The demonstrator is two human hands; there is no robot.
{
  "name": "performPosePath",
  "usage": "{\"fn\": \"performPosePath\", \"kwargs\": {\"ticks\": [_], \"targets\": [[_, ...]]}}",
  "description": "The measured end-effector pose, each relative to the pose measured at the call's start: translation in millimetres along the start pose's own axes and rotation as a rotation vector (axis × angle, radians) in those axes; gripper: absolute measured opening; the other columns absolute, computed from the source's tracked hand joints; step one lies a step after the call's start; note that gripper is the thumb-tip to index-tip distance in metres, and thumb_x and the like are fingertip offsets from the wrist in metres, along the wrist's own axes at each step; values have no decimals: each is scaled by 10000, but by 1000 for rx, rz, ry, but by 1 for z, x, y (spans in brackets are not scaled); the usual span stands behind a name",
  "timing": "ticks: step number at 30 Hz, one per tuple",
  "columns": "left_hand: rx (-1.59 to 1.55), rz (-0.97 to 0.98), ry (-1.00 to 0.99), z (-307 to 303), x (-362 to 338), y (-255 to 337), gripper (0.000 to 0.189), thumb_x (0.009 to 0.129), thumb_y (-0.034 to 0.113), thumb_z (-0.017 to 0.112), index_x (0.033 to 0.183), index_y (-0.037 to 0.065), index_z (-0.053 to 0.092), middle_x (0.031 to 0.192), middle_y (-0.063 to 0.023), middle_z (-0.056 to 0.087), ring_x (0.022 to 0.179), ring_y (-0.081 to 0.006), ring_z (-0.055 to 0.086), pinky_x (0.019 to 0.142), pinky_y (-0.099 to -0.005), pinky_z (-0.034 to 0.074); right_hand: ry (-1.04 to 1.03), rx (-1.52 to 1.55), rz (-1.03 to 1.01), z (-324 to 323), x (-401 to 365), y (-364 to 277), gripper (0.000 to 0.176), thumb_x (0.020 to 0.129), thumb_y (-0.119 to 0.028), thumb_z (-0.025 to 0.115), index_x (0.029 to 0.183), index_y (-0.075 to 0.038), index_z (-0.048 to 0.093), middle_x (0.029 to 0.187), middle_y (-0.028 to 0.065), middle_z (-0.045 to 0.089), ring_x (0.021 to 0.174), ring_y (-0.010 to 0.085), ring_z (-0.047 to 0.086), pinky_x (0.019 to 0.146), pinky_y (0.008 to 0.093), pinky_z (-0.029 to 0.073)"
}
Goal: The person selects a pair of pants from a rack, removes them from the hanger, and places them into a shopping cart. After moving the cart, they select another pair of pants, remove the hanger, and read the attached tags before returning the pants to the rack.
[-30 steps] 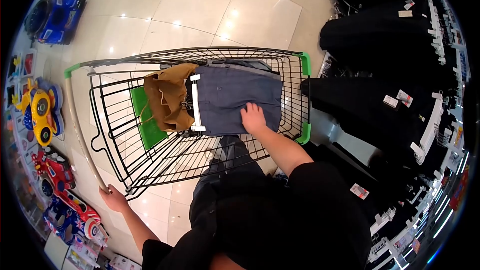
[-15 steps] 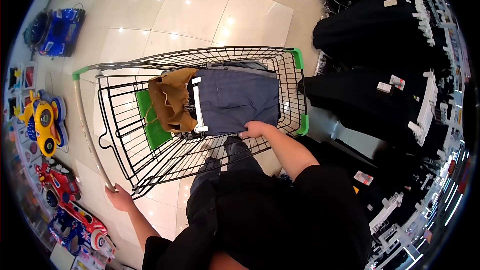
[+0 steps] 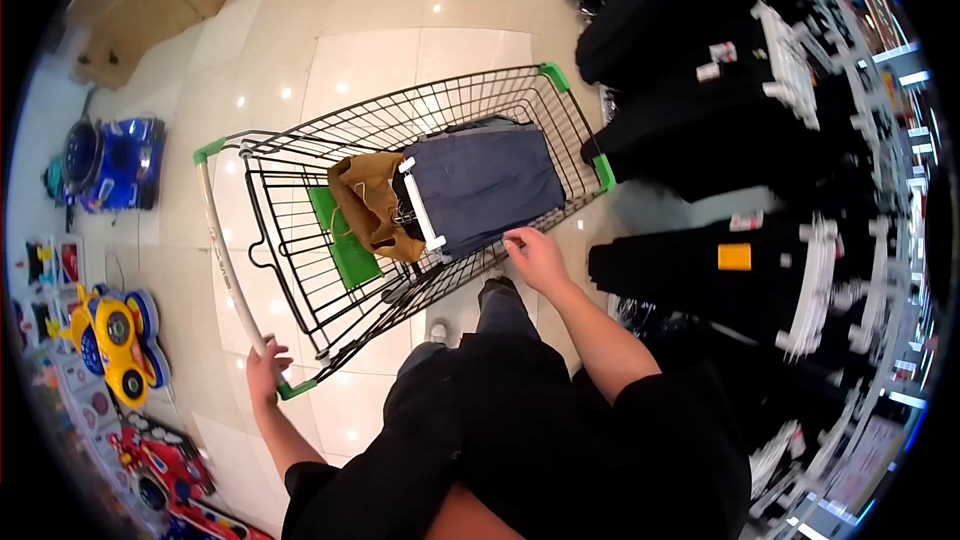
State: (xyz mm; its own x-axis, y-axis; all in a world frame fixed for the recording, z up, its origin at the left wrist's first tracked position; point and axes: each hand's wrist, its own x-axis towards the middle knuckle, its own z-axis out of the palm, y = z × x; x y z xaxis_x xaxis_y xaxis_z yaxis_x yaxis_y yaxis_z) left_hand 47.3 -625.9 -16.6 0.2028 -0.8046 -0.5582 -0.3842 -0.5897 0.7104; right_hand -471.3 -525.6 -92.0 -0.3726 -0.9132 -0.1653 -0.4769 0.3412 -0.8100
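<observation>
A pair of blue-grey trousers lies flat and folded in the wire shopping cart, filling much of the space toward the cart's front end. Its long axis runs roughly along the cart's own length: the waist end, held by a white hanger, points to the handle, and the other end points to the front. The hanger itself lies crosswise, from the far side toward the near side, by the person's body. A brown paper bag, open and crumpled at the top, sits just beside the hanger on the handle side, next to a green panel. A greyer garment shows along the far edge of the trousers. The left hand is at the near end of the handle, its fingers loosely curled around the bar close to the green corner piece. The right hand is at the cart's near rim, beside the trousers' near edge, fingers bent and fairly close together; whether they touch or pinch the cloth cannot be told. Past the front end, black garments hang on white hangers, one with an orange label. Beyond the handle, a yellow-and-blue toy car and a blue toy car stand well apart from the cart.
</observation>
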Motion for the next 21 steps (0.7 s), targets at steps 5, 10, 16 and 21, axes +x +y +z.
{"fn": "performPosePath", "kwargs": {"ticks": [5,10,16,21], "targets": [[-84,143,-185,-17,24,-36,344,937,188,579,1229,12,536,693,-36,530,497,-118,509,460,-251,445,120,118,165,27,-128,-9,244,903,-213,653,1041,-12,666,950,138,705,877,259,687,777,357,534],[-163,188,-136,-12,32,-42,201,930,196,603,1032,27,566,623,-3,443,441,-107,443,388,-251,387,121,120,236,21,-232,-37,251,901,-218,654,1054,-20,672,953,139,710,866,247,684,778,349,534],[-252,199,-136,0,16,-37,125,921,146,597,905,46,524,631,-17,466,427,-117,454,387,-257,389,350,122,337,16,-305,-46,243,911,-219,659,1054,-23,678,964,104,720,850,211,688,769,323,533],[-399,87,-209,28,-36,-29,129,935,145,547,886,85,444,658,-5,444,472,-128,458,413,-274,396,488,160,383,32,-343,-68,240,910,-217,664,1061,-32,674,964,98,719,843,200,685,763,318,533]]}}
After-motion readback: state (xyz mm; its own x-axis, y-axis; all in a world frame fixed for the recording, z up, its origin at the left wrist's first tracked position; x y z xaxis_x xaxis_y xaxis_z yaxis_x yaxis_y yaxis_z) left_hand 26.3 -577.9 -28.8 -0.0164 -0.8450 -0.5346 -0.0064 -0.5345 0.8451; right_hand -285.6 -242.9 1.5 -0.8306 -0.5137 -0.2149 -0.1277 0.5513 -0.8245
